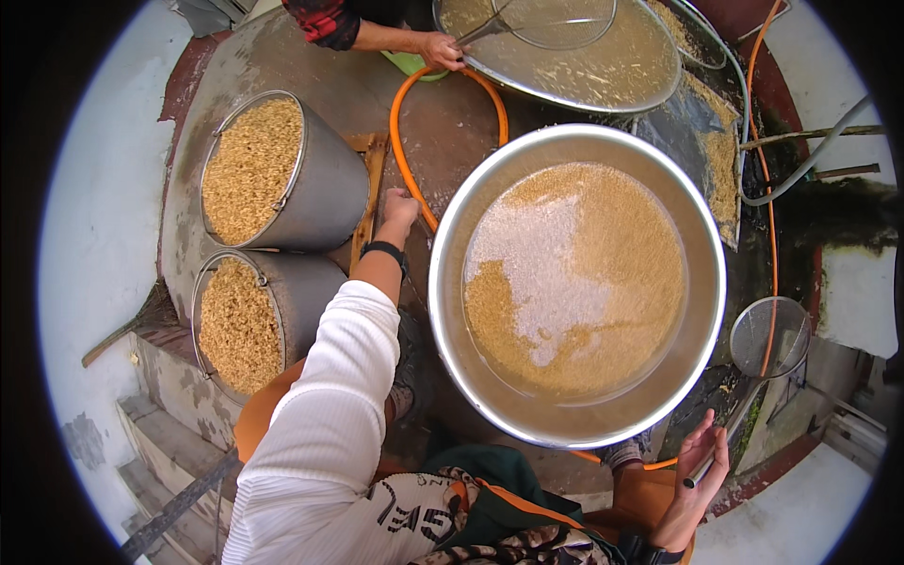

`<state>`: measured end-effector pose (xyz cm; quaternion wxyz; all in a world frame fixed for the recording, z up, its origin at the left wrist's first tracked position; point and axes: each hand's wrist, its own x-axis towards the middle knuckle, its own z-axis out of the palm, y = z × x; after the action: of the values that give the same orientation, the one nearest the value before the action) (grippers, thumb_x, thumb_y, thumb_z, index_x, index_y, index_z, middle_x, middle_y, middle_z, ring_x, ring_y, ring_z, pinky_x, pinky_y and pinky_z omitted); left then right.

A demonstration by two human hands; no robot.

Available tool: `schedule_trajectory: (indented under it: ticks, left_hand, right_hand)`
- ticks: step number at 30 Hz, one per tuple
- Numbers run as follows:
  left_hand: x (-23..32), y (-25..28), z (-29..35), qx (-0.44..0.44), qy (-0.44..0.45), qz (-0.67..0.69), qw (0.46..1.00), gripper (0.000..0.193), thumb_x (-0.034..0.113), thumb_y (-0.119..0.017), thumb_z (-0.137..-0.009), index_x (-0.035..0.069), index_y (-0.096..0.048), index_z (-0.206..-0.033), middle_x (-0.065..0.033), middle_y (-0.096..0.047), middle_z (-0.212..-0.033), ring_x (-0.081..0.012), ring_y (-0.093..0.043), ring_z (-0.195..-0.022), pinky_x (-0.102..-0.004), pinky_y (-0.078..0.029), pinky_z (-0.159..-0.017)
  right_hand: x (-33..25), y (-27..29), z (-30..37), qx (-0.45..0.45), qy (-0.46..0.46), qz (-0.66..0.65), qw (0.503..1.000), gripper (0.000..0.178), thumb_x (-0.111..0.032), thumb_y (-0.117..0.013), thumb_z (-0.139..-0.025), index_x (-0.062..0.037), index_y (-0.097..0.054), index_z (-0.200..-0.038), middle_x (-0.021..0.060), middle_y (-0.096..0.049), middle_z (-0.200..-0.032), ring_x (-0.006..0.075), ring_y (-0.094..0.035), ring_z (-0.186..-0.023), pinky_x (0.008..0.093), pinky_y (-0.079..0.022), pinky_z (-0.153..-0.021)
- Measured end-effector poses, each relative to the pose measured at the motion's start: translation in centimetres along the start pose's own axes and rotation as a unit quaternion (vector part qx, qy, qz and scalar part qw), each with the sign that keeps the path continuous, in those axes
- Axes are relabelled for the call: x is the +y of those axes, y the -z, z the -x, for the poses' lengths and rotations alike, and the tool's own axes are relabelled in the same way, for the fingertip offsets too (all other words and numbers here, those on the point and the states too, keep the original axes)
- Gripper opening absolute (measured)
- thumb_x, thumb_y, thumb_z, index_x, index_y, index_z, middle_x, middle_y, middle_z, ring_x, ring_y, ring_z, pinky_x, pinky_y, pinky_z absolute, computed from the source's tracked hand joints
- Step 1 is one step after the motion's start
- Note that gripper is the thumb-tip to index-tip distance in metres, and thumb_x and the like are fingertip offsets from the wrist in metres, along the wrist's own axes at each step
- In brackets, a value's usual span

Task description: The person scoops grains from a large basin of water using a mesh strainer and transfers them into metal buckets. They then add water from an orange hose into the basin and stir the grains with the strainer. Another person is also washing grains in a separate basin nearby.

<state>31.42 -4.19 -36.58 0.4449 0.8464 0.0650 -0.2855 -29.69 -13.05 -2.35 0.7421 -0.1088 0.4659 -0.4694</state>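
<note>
Loosely, a worker's right hand [692, 457] holds a long-handled mesh strainer [753, 334] just outside the right rim of a wide metal basin [574, 141], inside which floats a broad patch of wet-looking grain [631, 245]. The fingers of that grip curl about the handle near its lower end; how hard they press cannot be told. The left hand [401, 209] hangs off the basin's left rim, its fingers seemingly bent, though whether they pinch anything cannot be seen.

The strainer looks light and stiff, likely top-heavy once loaded, with a smooth handle that may turn slick when wet. A hold farther up the handle would probably steady it, while the fine mesh could dent if knocked against the basin's hard rim. The basin itself, by its fill, looks too heavy for one hand.

Above the basin's mouth lies the widest room. To its right, a thin orange hose [773, 254] runs behind the mesh, leaving tighter quarters; to its left stand two grain-filled buckets, the far bucket [330, 188] and the near bucket [311, 287]. Beyond its far rim, a co-worker's hand [439, 49] grasps another strainer [485, 30] beside a second basin [565, 97].
</note>
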Motion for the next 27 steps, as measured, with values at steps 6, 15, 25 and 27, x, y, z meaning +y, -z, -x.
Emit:
schedule_trajectory:
  ticks: [6, 15, 25, 27]
  left_hand:
    - [0.6, 0.5, 1.7, -0.197, -0.14, -0.234, 0.942, 0.042, 0.005, -0.055, -0.079, 0.01, -0.058, -0.121, -0.0197, -0.058, -0.117, -0.0284, -0.056, -0.109, -0.0323, -0.046, -0.09]
    - [-6.1, -3.6, -4.4, -0.29, -0.063, -0.315, 0.902, 0.047, 0.033, -0.059, -0.084, 0.013, -0.055, -0.126, -0.0152, -0.053, -0.128, -0.0298, -0.05, -0.119, -0.0353, -0.04, -0.1]
    - [-2.3, -2.1, -1.0, -0.027, -0.064, -0.338, 0.939, 0.013, 0.021, -0.065, -0.075, 0.014, -0.07, -0.084, -0.0152, -0.067, -0.097, -0.0298, -0.064, -0.095, -0.0387, -0.05, -0.084]
    - [-1.5, -1.4, 0.4, 0.013, -0.092, -0.358, 0.929, 0.016, 0.018, -0.066, -0.073, 0.012, -0.067, -0.088, -0.0162, -0.066, -0.095, -0.0316, -0.064, -0.094, -0.0394, -0.05, -0.082]
  right_hand:
    - [0.2, 0.3, 1.3, -0.028, 0.006, -0.001, 1.0, 0.018, -0.013, -0.05, -0.094, 0.0022, -0.06, -0.098, 0.0168, -0.055, -0.124, 0.0216, -0.061, -0.102, 0.0336, -0.053, -0.083]
    - [0.6, 0.5, -0.3, 0.02, 0.01, 0.022, 0.999, 0.018, -0.012, -0.049, -0.094, 0.0015, -0.06, -0.099, 0.0166, -0.056, -0.123, 0.0216, -0.061, -0.101, 0.0335, -0.053, -0.082]
    - [1.1, -0.9, -1.6, 0.042, -0.005, 0.029, 0.999, 0.015, -0.011, -0.05, -0.094, 0.0003, -0.058, -0.1, 0.0153, -0.056, -0.123, 0.021, -0.061, -0.101, 0.0331, -0.052, -0.082]
    - [1.2, -1.0, -1.6, 0.033, -0.006, 0.033, 0.999, 0.016, -0.011, -0.05, -0.094, 0.0009, -0.058, -0.1, 0.016, -0.055, -0.124, 0.021, -0.06, -0.102, 0.0331, -0.052, -0.082]
